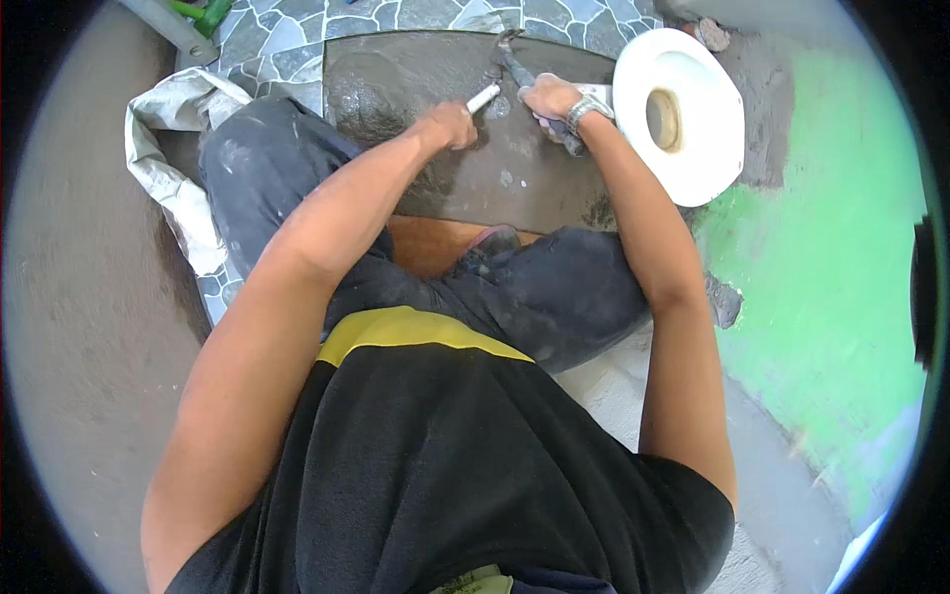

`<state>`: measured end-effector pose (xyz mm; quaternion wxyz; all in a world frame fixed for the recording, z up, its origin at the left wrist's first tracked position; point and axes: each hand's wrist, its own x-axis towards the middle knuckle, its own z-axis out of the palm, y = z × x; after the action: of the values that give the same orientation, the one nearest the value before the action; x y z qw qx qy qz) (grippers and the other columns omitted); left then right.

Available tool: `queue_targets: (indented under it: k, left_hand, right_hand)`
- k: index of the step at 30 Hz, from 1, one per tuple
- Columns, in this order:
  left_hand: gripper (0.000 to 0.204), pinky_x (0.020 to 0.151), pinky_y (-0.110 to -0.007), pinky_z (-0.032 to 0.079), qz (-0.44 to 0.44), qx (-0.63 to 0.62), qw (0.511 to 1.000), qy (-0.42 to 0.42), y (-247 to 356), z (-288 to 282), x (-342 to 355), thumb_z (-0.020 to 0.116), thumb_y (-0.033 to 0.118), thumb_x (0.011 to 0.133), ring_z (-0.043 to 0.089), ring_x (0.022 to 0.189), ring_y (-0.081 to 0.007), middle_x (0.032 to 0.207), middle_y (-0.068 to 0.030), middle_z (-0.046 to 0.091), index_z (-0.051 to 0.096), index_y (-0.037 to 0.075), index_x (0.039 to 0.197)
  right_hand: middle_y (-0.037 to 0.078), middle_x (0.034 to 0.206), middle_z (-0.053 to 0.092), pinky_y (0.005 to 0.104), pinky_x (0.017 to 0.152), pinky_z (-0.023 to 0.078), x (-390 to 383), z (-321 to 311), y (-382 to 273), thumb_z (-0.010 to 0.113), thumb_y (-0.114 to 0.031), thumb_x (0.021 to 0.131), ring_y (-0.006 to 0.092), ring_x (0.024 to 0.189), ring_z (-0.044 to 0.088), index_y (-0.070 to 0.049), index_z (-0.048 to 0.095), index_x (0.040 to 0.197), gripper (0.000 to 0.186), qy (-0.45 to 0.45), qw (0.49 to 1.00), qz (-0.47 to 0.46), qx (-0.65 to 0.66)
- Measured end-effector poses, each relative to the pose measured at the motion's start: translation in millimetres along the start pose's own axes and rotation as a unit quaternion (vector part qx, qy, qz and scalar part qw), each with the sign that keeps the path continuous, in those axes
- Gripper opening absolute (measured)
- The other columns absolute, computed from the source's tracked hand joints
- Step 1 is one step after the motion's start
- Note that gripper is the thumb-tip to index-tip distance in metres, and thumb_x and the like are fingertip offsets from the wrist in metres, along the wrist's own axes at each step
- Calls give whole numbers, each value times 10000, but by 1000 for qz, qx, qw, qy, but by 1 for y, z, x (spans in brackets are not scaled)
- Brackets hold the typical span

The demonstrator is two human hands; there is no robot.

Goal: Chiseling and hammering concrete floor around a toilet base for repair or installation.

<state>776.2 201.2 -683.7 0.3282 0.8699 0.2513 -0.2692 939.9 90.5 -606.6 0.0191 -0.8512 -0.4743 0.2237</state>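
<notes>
Grey slab [534, 188]: smeared and damp-looking, it lies in front of us, with stone-patterned tiles [391, 18] along its far edge.
Left hand [450, 126]: our fingers are wrapped around a short white cylinder [484, 98]; its free end points away and to the right over the slab, and whether it touches the surface we cannot tell.
Right hand [552, 97]: we have it clamped around the handle of a hammer [518, 71], whose metal head lies farther from us than the white cylinder, near the slab's far edge.
Watch [588, 106]: metal-banded, on our right wrist.
White toilet pan [708, 109]: just to the right of our right hand, its round opening facing up.
Whitish sack [203, 233]: crumpled, beside our left knee.
Orange strip [426, 247]: between our legs, along the slab's near edge.
Green surface [821, 247]: off to our right, its colour patchy.
Grey bar [176, 28]: at the far left, next to a bright green object [212, 15].
</notes>
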Motion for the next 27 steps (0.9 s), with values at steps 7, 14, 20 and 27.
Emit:
queue_targets:
  k: [7,14,20,27]
  left_hand:
    - [360,834,-397,493,39,-2,998,-39,-17,4,5,546,231,766,592,1005,-341,1041,-212,620,632,4,1032]
    - [367,824,-394,492,13,-15,1000,14,-26,21,20,542,183,732,597,996,-333,1036,-202,624,633,16,1046]
    - [389,824,-390,484,-14,-69,997,-40,-8,-4,2,531,186,722,589,1016,-327,1072,-186,617,631,27,1062]
    - [389,781,-406,502,41,-30,998,-32,-12,-15,-4,478,225,778,620,931,-337,1004,-202,635,622,9,1067]
  right_hand:
    - [140,555,602,374,642,529,-8,-77,-66,401,-361,852,289,563,639,40,583,674,475,50,980,91,168]
    - [232,757,647,445,755,508,13,-19,-44,403,-344,847,324,703,664,56,630,775,466,-113,990,-42,-68]
    - [211,631,624,410,669,531,7,-57,-73,430,-377,843,315,626,657,76,605,722,500,80,995,38,56]
    - [237,650,609,421,642,512,31,-58,-43,431,-365,843,336,587,616,96,599,755,498,-207,978,-1,-38]
